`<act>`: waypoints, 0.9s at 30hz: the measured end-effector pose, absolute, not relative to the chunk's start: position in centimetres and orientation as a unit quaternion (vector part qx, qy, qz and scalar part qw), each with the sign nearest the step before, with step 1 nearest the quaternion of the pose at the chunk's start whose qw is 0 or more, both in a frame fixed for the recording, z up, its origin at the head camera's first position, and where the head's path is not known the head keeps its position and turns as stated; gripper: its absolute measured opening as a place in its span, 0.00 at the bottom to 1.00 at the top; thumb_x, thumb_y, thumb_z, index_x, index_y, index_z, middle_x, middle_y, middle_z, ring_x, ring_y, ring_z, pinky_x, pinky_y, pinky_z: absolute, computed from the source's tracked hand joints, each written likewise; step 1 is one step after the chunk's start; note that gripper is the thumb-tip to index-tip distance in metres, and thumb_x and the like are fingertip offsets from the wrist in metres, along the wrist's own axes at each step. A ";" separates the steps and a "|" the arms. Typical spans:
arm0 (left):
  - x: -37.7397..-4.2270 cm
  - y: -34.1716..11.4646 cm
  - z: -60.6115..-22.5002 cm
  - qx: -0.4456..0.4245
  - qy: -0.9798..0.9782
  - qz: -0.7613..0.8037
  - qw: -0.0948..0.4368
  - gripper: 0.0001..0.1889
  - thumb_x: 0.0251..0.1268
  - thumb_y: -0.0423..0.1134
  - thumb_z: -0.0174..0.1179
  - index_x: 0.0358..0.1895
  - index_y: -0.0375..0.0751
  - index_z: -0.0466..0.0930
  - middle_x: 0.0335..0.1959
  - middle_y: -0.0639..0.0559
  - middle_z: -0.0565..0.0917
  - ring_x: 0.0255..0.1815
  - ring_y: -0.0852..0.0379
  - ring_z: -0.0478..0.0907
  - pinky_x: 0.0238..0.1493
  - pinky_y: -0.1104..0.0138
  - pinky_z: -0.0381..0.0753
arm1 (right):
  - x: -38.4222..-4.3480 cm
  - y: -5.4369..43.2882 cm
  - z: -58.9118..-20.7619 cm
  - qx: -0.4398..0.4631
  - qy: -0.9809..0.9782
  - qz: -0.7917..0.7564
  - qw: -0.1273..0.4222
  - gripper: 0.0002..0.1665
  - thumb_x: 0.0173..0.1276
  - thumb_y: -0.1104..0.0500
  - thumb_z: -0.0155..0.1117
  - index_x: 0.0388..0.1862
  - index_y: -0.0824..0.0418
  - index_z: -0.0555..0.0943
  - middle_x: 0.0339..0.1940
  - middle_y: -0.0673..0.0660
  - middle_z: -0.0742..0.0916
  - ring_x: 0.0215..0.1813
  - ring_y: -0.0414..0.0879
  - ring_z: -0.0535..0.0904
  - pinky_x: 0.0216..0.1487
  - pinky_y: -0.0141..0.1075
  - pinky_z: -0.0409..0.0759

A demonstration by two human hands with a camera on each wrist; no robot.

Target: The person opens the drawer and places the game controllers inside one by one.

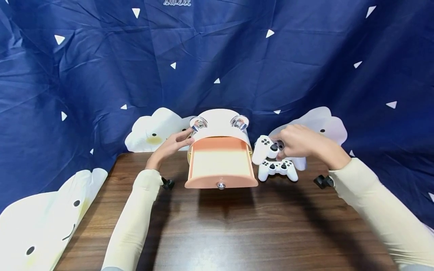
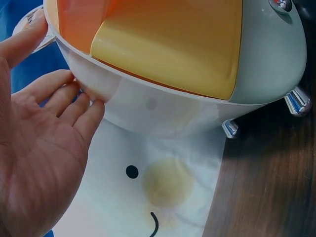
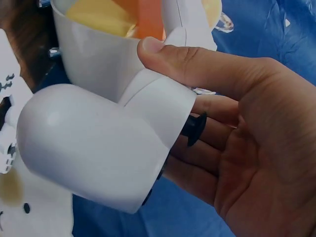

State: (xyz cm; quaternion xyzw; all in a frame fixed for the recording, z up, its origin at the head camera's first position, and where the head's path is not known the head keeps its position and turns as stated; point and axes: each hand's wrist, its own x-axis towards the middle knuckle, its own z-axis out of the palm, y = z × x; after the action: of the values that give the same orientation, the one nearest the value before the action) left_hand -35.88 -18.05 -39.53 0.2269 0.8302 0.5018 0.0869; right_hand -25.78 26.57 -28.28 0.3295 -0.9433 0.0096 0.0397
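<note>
A white rounded storage box [image 1: 218, 130] with two chrome rings on top has its peach drawer [image 1: 222, 181] pulled out; a round metal knob sits on the drawer's front. My left hand [image 1: 173, 145] touches the box's left side; in the left wrist view, straight fingertips [image 2: 89, 116] rest on the white wall and the thumb lies by the upper rim. Beside the drawer, my right hand [image 1: 296, 141] grips a tilted white game controller [image 3: 89, 143], its thumb on the back. Another white game controller [image 1: 278, 168] lies just below it, sticks facing up.
A brown wooden table [image 1: 217, 233] supports the box. Behind hangs a dark blue curtain [image 1: 203, 56] with white triangles. White cloud shapes with faces [image 1: 51, 214] lie along the left edge and behind the box.
</note>
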 end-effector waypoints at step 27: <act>-35.8 -18.2 -39.5 0.220 0.833 0.499 0.091 0.39 0.77 0.58 0.60 0.86 0.55 0.60 0.87 0.53 0.59 0.89 0.48 0.54 0.87 0.46 0.56 | -26.9 19.0 -24.1 0.382 -0.923 -0.030 0.036 0.18 0.49 0.47 0.86 0.26 0.49 0.81 0.16 0.45 0.73 0.22 0.44 0.70 0.34 0.47 0.76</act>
State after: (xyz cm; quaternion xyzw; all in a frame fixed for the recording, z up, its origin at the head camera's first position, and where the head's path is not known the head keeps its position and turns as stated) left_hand -35.75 -18.16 -39.51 0.2199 0.8335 0.4987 0.0908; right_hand -26.91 18.99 -24.10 0.3817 -0.9231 -0.0297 0.0363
